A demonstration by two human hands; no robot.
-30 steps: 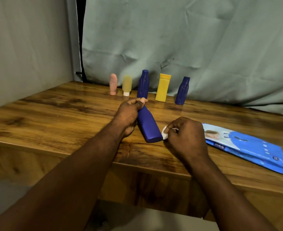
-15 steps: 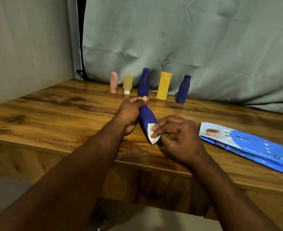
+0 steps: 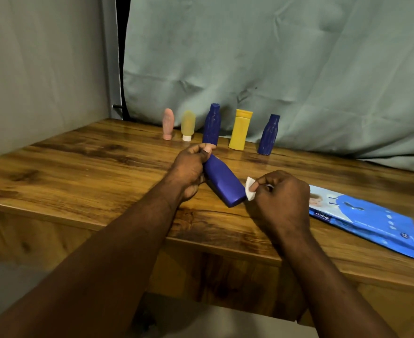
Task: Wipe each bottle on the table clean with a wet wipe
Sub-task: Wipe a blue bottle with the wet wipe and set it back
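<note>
Left fingers [image 3: 193, 153] clench the tilted blue bottle [image 3: 223, 181]; right fingers [image 3: 258, 184] pinch wet wipe [image 3: 250, 195] against its base.

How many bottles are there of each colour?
Blue bottles: 3, one held in the left hand
Yellow bottles: 2, one paler with a white cap
Pink bottles: 1
Total: 6

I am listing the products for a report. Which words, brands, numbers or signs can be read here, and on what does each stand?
"mee": white letters on the near edge of the blue wipe pack.
Round mark near the pack's right corner: too blurred to read.
Other white print on the pack: too small to read.
No text visible on the blue bottle being wiped or the yellow bottle at the back.
</note>
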